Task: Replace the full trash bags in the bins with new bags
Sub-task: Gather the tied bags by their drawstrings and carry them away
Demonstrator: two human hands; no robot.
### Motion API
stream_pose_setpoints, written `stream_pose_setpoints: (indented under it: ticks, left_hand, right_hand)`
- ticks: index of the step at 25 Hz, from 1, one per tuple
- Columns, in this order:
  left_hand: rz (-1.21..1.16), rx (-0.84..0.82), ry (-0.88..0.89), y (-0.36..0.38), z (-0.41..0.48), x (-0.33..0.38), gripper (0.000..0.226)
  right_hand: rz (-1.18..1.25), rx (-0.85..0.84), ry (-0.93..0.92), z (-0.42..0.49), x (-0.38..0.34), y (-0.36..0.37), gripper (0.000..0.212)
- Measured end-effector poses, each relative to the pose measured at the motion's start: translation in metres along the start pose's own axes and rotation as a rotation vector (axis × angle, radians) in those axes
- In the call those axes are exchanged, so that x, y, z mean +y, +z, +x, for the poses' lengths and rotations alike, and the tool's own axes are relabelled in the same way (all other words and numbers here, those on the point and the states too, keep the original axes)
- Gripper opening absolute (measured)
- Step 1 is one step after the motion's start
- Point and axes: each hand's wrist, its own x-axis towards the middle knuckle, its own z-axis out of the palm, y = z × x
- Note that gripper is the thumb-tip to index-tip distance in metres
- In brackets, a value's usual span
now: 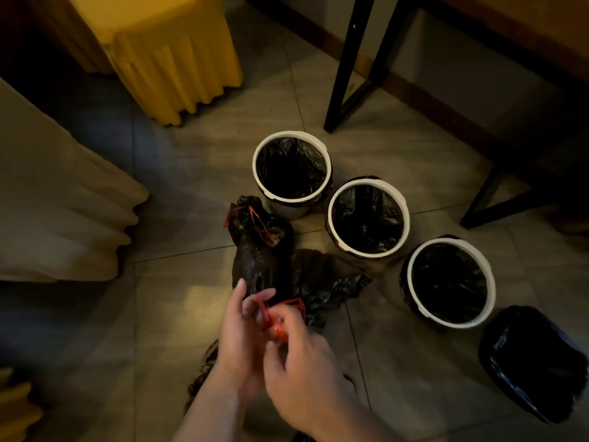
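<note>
Your right hand (302,362) is curled, pinching the red drawstring (288,305) of the slack black bag (322,282), which lies on the floor at twelve o'clock from your hands. Your left hand (237,327) has fairly straight fingers against the cord, probably tensioning it for the knot; I cannot tell if it grips. A tied bag (255,247) lies farther at twelve. The three bins (369,183), at one to two o'clock, already look freshly lined, so the closing seems last.

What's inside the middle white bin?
A black trash bag lines the middle bin. The bag hides the bin's inner wall, and its bottom is too dark to show any contents.
</note>
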Motion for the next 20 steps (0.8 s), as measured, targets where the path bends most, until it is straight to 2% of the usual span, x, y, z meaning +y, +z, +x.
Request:
stream_pose_setpoints:
  ticks: [4, 9, 13, 16, 20]
  left_hand:
    - [-0.056, -0.014, -0.002, -0.021, 0.006, 0.008, 0.074]
    - [-0.089, -0.036, -0.051, -0.058, 0.036, 0.043, 0.075]
    - [-0.020, -0.059, -0.176, -0.094, 0.057, 0.076, 0.082]
    - [-0.009, -0.061, -0.253, -0.120, 0.072, 0.096, 0.086]
    - [0.009, -0.073, -0.251, -0.141, 0.097, 0.113, 0.082]
  right_hand:
    - [-0.102, 0.158, -0.010, 0.002, -0.008, 0.026, 0.041]
    - [-0.138, 0.337, 0.051, 0.044, -0.013, 0.040, 0.021]
    - [-0.094, 0.293, 0.291, 0.114, -0.011, 0.040, 0.017]
    - [-0.199, 0.228, 0.389, 0.176, -0.004, 0.059, 0.023]
    - [-0.168, 0.191, 0.566, 0.246, 0.023, 0.105, 0.024]
